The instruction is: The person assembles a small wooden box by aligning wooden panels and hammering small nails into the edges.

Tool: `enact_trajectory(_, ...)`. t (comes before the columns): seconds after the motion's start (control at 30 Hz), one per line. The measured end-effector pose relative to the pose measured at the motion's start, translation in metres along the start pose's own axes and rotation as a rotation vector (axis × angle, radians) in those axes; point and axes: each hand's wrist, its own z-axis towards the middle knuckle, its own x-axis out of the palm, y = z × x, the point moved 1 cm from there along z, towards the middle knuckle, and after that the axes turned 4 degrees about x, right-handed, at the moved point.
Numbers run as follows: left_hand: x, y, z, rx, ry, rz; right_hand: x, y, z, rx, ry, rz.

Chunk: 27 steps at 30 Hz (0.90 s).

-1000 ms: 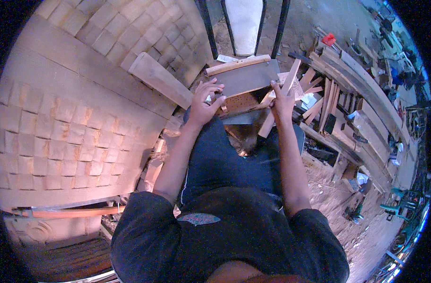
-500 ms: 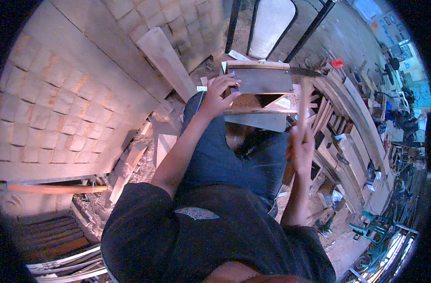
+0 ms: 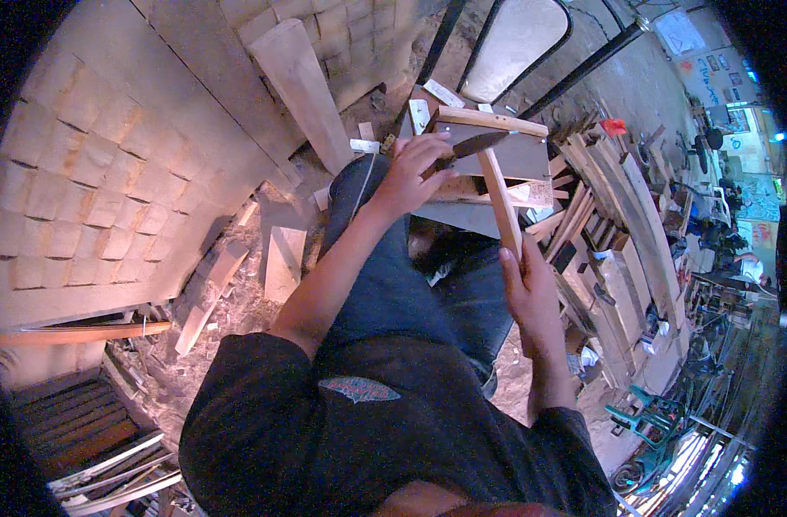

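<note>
My right hand [image 3: 531, 289] is wrapped round the light wooden handle of a hammer [image 3: 502, 202]. The hammer's dark, narrow head lies over the left part of a grey panel with a pale wood strip along its far edge, part of a small wooden box [image 3: 528, 157] in front of my knees. Close to the head, my left hand [image 3: 412, 175] rests at the panel's left end, thumb and fingers brought together. Whatever is between those fingertips is too small and too hidden to make out.
A black-framed chair [image 3: 516, 47] stands beyond the box. Stacked timber [image 3: 630, 207] lies to the right, with a red object [image 3: 613, 127] behind it. A large panel of wooden tiles [image 3: 83, 189] leans on the left, beside a thick plank [image 3: 299, 90]. Wood offcuts [image 3: 284, 263] lie on the floor.
The hammer has swung left and down from the panel's right side to beside my left hand. The box appears shifted slightly right and tilted in view. My left hand stays at the panel's left end.
</note>
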Motion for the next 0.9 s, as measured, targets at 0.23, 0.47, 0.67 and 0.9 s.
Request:
enact_trajectory(0.23, -0.001, 0.0, 0.001, 0.039, 0.009, -0.114, -0.032, 0.019, 0.02, -0.02, 0.136, -0.108)
enact_trajectory(0.47, 0.003, 0.002, -0.004, 0.023, 0.017, -0.151, -0.05, 0.024, 0.022, -0.005, 0.134, -0.196)
enact_trajectory(0.67, -0.001, 0.005, -0.004, 0.028, 0.005, -0.114, -0.058, 0.044, 0.023, 0.049, 0.233, -0.274)
enact_trajectory(0.9, 0.0, 0.006, -0.002, 0.026, 0.016, -0.084, -0.054, 0.045, 0.022, 0.034, 0.26, -0.329)
